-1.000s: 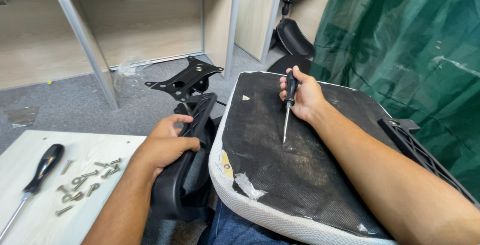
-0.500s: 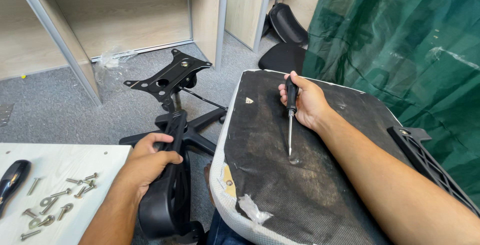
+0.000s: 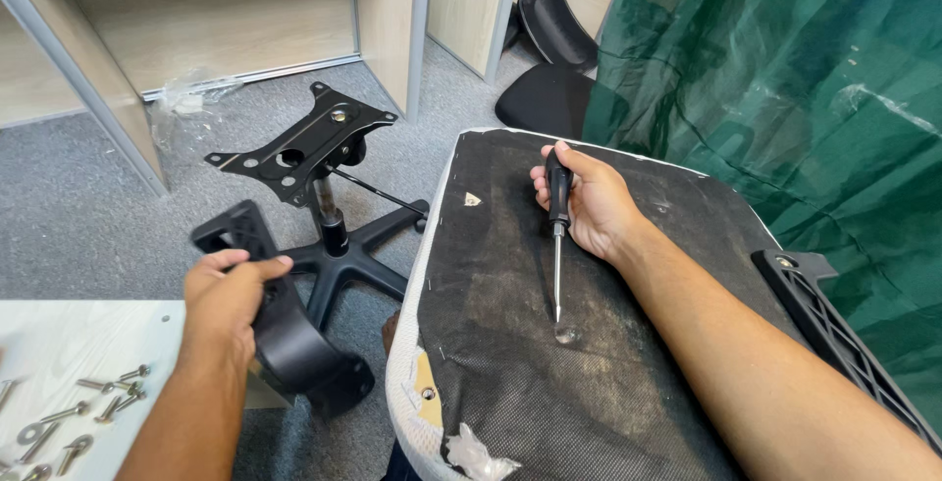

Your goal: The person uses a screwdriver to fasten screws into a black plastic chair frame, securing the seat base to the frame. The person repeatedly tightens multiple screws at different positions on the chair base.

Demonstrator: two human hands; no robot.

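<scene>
Beside the seat, armrest (image 3: 285,334) now hangs lower.

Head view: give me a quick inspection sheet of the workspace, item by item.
Surface: grey carpet floor; white board at lower left.
Job's things: upturned seat cushion, black underside up; black armrest; screwdriver, tip down on the seat.
Clutter: loose bolts on the board; crumpled plastic wrap.
Hands: left hand grips the armrest; right hand holds the screwdriver.
Cables: nothing seen.
Surroundings: chair base with mounting plate; wooden desk panels; green sheet; black chair part behind.
</scene>
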